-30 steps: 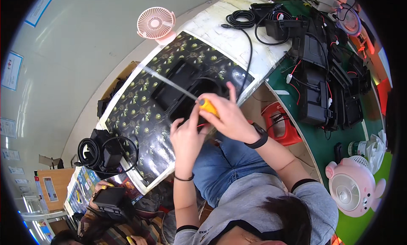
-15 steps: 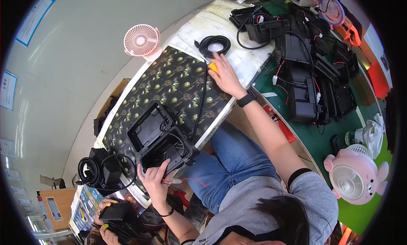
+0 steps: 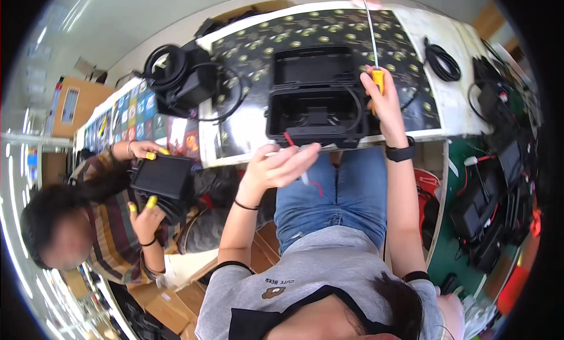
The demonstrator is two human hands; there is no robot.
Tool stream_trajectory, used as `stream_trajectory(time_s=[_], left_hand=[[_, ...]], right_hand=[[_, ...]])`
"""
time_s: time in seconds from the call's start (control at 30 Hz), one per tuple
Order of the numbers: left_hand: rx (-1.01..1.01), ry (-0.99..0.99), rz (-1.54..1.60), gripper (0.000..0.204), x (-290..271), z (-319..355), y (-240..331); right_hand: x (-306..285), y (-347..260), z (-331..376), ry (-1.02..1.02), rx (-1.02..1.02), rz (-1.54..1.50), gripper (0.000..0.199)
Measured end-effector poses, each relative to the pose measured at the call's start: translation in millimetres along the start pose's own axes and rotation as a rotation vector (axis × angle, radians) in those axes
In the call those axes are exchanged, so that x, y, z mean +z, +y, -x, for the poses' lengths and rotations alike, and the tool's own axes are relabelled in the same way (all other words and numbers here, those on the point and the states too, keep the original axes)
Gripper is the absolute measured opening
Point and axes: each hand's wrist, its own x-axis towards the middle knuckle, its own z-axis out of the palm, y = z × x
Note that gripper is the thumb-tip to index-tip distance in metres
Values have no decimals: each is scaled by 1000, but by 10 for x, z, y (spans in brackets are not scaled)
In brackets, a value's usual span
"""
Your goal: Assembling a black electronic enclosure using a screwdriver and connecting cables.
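Observation:
My right hand (image 3: 385, 102) grips a screwdriver (image 3: 378, 78) by its yellow handle, its long metal shaft pointing up and away from me. An opened black plastic box (image 3: 271, 118) lies at the table's near edge, lid tipped back toward the far side; black cable and dark parts are inside it. At the box's front wall is my left hand (image 3: 279, 166), fingers bent together around a thin red wire (image 3: 288, 138). Below those fingers hangs a white connector (image 3: 304, 178) with more red wire. Exactly how the fingertips hold the wire is partly hidden.
A coiled black cable (image 3: 442, 62) lies on the table's right part. Left of the box sits another black unit with coiled cable (image 3: 191, 75). Beside me at left, a person holds a black box (image 3: 163, 176). Several black boxes (image 3: 470, 208) crowd the green surface at right.
My right hand has come back from beside the coiled cable with the screwdriver, now raised right of the box. My view has turned; my left hand stays at the box's front.

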Motion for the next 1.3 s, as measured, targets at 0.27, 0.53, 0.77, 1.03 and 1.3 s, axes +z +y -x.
stream_trajectory(time_s=[0.27,0.53,0.77,1.03,1.3], left_hand=[[-1000,255,930,31,-202,49,142],[-876,14,477,51,-344,-204,5],[-757,-408,276,29,-383,-220,21],[-653,-223,682,20,-102,-331,-55],[-724,-336,495,43,-127,-190,107]], right_hand=[[127,144,8,-174,-92,-100,37],[139,96,200,-168,-110,-214,39],[146,121,339,-187,-227,-194,39],[120,177,404,-151,-261,-233,38],[107,180,440,-141,-293,-182,37]])
